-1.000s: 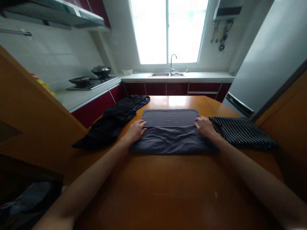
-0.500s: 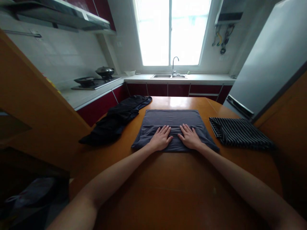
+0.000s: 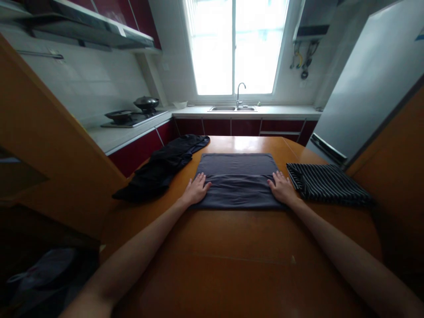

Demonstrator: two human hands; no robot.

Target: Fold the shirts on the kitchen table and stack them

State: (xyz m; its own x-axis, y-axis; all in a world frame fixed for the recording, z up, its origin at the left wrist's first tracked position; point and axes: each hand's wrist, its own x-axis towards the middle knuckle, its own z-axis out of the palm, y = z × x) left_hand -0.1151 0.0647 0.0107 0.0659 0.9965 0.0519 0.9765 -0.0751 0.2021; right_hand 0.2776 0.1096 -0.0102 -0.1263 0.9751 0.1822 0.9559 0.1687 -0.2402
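My left hand (image 3: 196, 191) and right hand (image 3: 281, 187) rest flat on the grey cloth (image 3: 238, 176), fingers extended, gripping nothing.
The grey cloth lies folded on the table (image 3: 232, 243) between my hands, its side edges partly hidden beneath them; half a second ago, both palms lay side by side near its middle. Black cloth (image 3: 162, 164) lies left of my left hand, striped cloth (image 3: 331, 181) right of my right. Beyond it, a blue mark (image 3: 420, 36) on the fridge (image 3: 364, 88) is cut off, unreadable.

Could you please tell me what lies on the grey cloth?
The left hand and right hand rest near its opposite sides; the grey cloth beneath them is hidden.
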